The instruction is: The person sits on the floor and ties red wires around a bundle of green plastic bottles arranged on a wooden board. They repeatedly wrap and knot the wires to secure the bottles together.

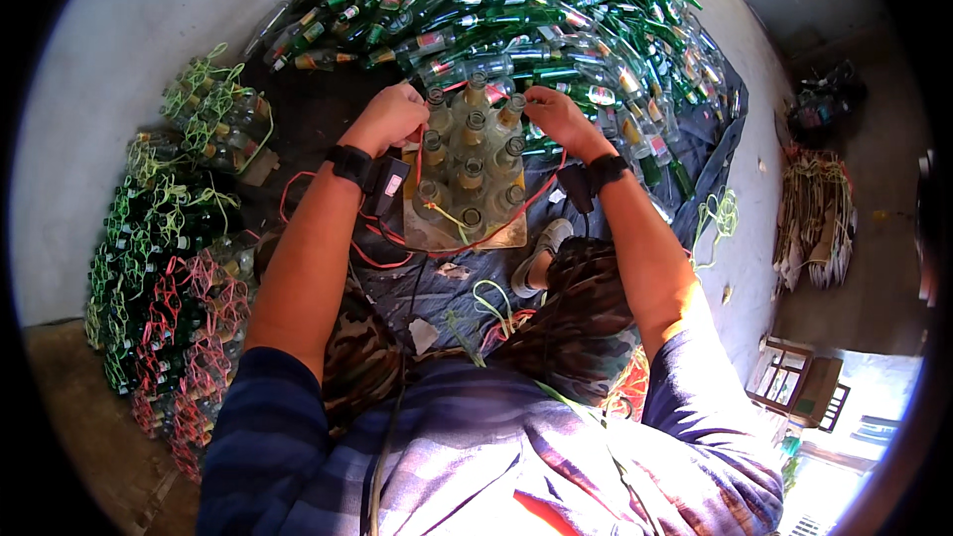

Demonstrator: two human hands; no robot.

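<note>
Red cord [420,146] is pinched in the person's left hand [400,114], fingers closed, at the left edge of the bottle cluster. Right hand [556,119] mirrors it opposite, fingertips together on cord of the same colour, just beside a far-right bottle. Clear bottles [472,174] stand upright, packed tight between both hands, on a tan board [422,230]. Board sits on a dark sheet [382,283]. Beyond: big loose heap of mostly green bottles [516,15]. Off left: stacked bottles netted in green and pink string [164,288].
</note>
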